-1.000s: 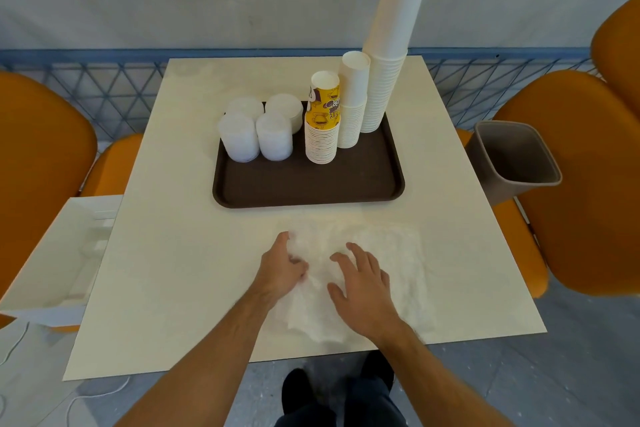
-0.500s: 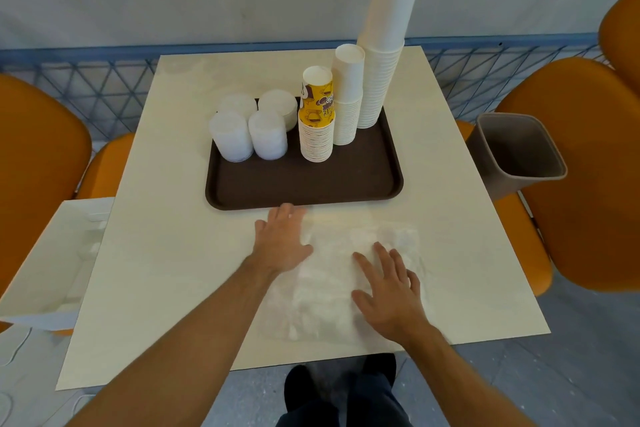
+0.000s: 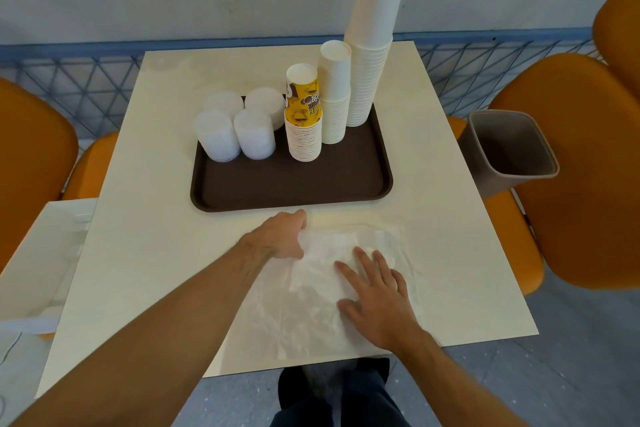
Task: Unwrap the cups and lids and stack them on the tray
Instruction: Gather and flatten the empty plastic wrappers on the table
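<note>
A flat right hand (image 3: 375,302) presses crinkled clear plastic wrap (image 3: 332,288) to the table (image 3: 145,253); the left hand (image 3: 282,236) curls at its edge, grip unclear. Behind, ribbed paper cups (image 3: 367,80) and translucent lids (image 3: 239,125) stand stacked on a brown tray (image 3: 294,191).

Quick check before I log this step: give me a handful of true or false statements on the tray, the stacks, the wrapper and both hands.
1. The tray holds three stacks of cups. True: a tall white stack, a shorter white stack and a yellow printed stack.
2. The lid stacks sit on the table beside the tray. False: they stand on the tray's left part.
3. The right hand lies flat on the clear plastic wrapper. True.
4. The wrapper is already in the grey bin. False: it lies on the table in front of the tray.
5. The left hand holds a cup. False: it is at the wrapper's left edge and holds no cup.
</note>
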A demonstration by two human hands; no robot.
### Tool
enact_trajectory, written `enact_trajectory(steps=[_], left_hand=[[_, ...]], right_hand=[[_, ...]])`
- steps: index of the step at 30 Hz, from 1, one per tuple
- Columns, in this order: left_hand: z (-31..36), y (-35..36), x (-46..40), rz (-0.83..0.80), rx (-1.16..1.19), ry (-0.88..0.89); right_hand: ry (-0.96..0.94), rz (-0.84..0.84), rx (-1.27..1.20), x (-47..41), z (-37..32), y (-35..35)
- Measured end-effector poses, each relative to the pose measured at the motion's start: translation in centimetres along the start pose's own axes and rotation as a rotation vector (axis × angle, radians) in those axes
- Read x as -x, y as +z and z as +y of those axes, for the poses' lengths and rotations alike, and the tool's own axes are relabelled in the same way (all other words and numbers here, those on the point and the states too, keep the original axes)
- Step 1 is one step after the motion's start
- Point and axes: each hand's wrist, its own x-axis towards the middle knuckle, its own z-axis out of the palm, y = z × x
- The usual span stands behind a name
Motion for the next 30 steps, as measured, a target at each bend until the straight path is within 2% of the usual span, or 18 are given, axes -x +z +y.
enact_trajectory(steps=[5, 11, 16, 18, 21, 23, 26, 28, 30], left_hand=[[-0.5, -0.8, 0.0, -0.184, -0.111, -0.077], [-3.3, -1.6, 2.3, -0.131, 0.537, -0.212], [-4.8, 1.3, 5.3, -0.148, 0.810, -0.236], [-5.2, 2.7, 6.0, -0.103, 0.850, -0.259], [-4.3, 4.0, 6.7, 0.065, 0.885, -0.342], [-3.5, 4.6, 6.9, 0.151, 1.040, -0.382], [-2.6, 5.4, 7.3, 0.158, 1.248, -0.380], [-2.1, 5.8, 7.6, 0.175, 1.228, -0.372], [-1.5, 6.0, 8.2, 0.280, 1.132, -0.348]], right_hand=[[0.006, 0.001, -0.006, -0.1, 0.1, 0.0], [0.067, 0.035, -0.078, -0.1, 0.6, -0.4], [0.086, 0.050, -0.090, -0.4, 0.8, -0.4], [0.086, 0.057, -0.095, -0.4, 0.8, -0.4], [0.083, 0.029, -0.078, -0.5, 1.1, -0.6], [0.075, 0.001, -0.055, -0.7, 1.4, -0.9], [0.061, -0.015, -0.023, -0.9, 1.7, -1.4], [0.052, -0.021, -0.013, -0.9, 1.9, -1.5], [0.050, -0.025, -0.002, -0.9, 2.0, -1.6]])
